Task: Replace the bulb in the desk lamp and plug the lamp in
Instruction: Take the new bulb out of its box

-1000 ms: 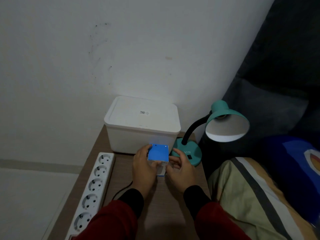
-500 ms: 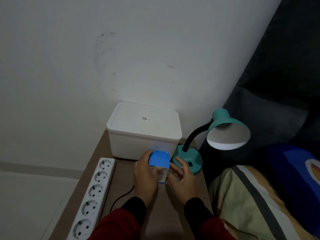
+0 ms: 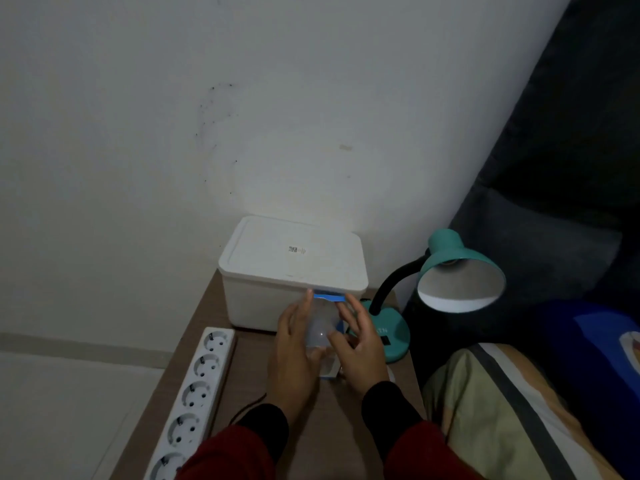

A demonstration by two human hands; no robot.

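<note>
Both hands (image 3: 329, 344) grip the bulb box (image 3: 330, 370), crowded between storage bin (image 3: 256, 306) and lamp (image 3: 394, 341).

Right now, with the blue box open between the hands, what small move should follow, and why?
Probably lift the white bulb clear of the blue box. The flap stands open, the bulb's dome shows between the left hand and right hand, and the teal lamp's shade appears to hold no bulb.
</note>
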